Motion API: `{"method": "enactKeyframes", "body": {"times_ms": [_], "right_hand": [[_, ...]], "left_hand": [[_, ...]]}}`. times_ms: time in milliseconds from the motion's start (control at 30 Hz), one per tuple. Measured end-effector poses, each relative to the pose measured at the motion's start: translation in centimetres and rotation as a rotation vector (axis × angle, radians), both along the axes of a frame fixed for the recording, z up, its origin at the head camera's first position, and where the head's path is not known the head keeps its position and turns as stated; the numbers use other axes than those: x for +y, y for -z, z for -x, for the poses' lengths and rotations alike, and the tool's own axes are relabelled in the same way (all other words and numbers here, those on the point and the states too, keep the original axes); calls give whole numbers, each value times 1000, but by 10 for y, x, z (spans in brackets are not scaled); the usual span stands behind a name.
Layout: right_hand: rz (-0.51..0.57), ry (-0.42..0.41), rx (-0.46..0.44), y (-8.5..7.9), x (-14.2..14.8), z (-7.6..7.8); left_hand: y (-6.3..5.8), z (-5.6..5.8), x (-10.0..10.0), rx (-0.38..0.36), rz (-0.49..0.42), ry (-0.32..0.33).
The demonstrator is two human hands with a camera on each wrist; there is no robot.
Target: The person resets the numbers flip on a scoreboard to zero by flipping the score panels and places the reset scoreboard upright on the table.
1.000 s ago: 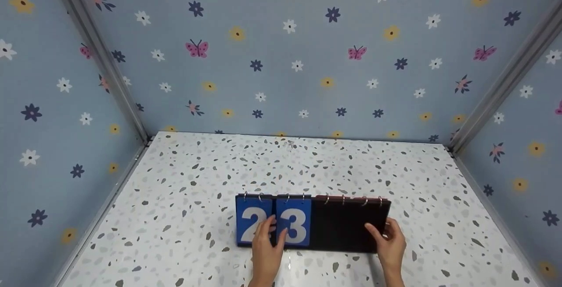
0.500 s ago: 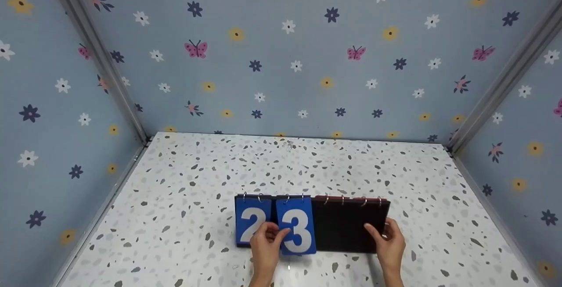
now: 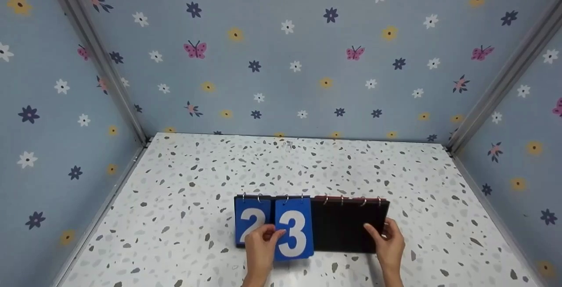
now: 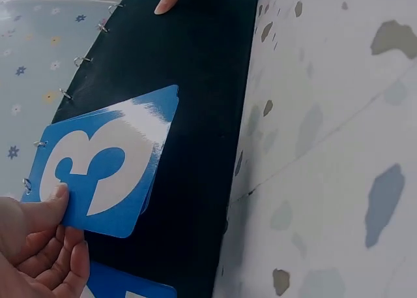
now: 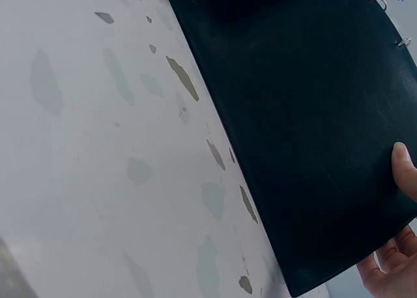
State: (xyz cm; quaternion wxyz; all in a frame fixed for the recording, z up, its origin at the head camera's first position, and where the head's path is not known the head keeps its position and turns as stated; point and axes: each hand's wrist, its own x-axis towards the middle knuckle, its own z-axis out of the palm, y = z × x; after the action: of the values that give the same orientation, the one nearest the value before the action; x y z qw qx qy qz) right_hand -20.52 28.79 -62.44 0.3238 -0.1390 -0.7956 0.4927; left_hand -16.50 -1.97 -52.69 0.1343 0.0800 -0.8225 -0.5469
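Observation:
A black flip scoreboard (image 3: 342, 225) with metal rings along its top edge stands on the speckled table. On its left half hang a blue card with a white 2 (image 3: 246, 210) and a blue card with a white 3 (image 3: 303, 217). My left hand (image 3: 260, 247) pinches the left edge of the 3 card between thumb and fingers. In the left wrist view, the 3 card (image 4: 107, 161) is lifted off the black board, with more cards behind it. At the board's right end, my right hand (image 3: 390, 243) grips the edge, thumb in front and fingers behind.
The white speckled tabletop (image 3: 197, 190) spreads around the board. Blue flowered panels (image 3: 272, 72) enclose the back and both sides, with grey metal posts (image 3: 99, 54) at the corners. Reddish edges (image 3: 331, 197) show behind the board's top right.
My left fingers have closed on the 3 card and pulled it forward from the board, its lower edge now hanging below the board's bottom. The right hand keeps its grip.

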Motion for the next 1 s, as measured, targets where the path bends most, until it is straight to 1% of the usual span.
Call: {"method": "enactKeyframes", "body": {"times_ms": [167, 267, 367, 500, 633, 800, 900, 1000], "right_hand": [[2, 9, -13, 0, 0, 0], [-6, 8, -12, 1, 1, 0], [-7, 1, 0, 1, 1, 0], [14, -11, 6, 0, 1, 0], [30, -8, -12, -1, 0, -1], [27, 3, -22, 0, 0, 0], [12, 12, -29, 1, 1, 0], [24, 11, -29, 1, 0, 0]], "left_hand": [[-12, -6, -3, 37, 64, 4], [-20, -9, -4, 10, 75, 20], [-26, -12, -6, -30, 44, 77], [-31, -14, -12, -38, -23, 169], [-31, -15, -19, 4, -97, 227], [-31, -16, -25, 109, -183, 280], [-33, -16, -25, 150, -197, 276], [-35, -15, -24, 197, -138, 224]]}}
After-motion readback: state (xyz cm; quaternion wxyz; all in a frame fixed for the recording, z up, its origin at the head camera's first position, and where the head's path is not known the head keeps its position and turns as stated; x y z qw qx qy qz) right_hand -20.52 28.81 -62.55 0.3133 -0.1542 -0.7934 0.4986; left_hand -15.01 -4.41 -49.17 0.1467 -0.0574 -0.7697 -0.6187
